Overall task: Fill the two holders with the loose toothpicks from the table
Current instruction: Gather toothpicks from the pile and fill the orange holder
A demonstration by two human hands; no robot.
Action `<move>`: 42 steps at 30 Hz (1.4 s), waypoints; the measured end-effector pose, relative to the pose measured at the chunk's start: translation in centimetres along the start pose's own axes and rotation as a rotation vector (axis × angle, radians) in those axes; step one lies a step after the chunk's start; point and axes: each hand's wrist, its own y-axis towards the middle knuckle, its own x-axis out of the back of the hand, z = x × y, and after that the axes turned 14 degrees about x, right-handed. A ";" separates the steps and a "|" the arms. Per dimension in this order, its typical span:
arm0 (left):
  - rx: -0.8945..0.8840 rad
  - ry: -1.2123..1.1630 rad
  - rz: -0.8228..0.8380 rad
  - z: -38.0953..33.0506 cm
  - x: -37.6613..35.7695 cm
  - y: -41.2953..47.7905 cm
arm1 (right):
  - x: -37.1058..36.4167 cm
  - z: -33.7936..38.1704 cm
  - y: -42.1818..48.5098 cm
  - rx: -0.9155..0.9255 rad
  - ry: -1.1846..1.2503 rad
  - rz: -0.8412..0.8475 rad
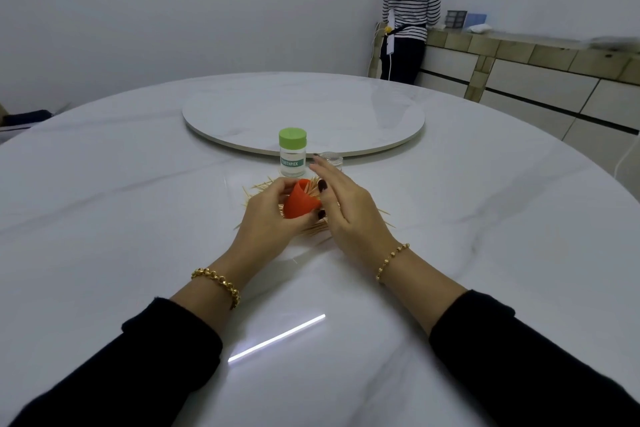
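My left hand grips an orange cap, thumb and fingers curled round it, just above a pile of loose toothpicks on the white table. My right hand hovers beside the cap with its fingers straight, holding nothing. Behind the pile stands a clear holder with a green lid, labelled TOOTHPICK. A second clear holder without a lid sits to its right, partly hidden by my right fingertips.
A round white turntable lies on the table's middle behind the holders. At the back right a person in a striped top stands at a tiled counter.
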 end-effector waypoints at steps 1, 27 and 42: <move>-0.003 -0.002 -0.002 -0.1 0.0 -0.1 | 0.0 0.4 0.0 0.041 0.003 0.014; 0.079 0.106 -0.099 2.3 4.8 1.4 | -0.5 -4.6 1.5 -0.242 -0.311 0.307; 0.088 0.109 -0.096 2.4 4.8 1.5 | -2.2 -4.2 3.7 -0.202 -0.459 0.236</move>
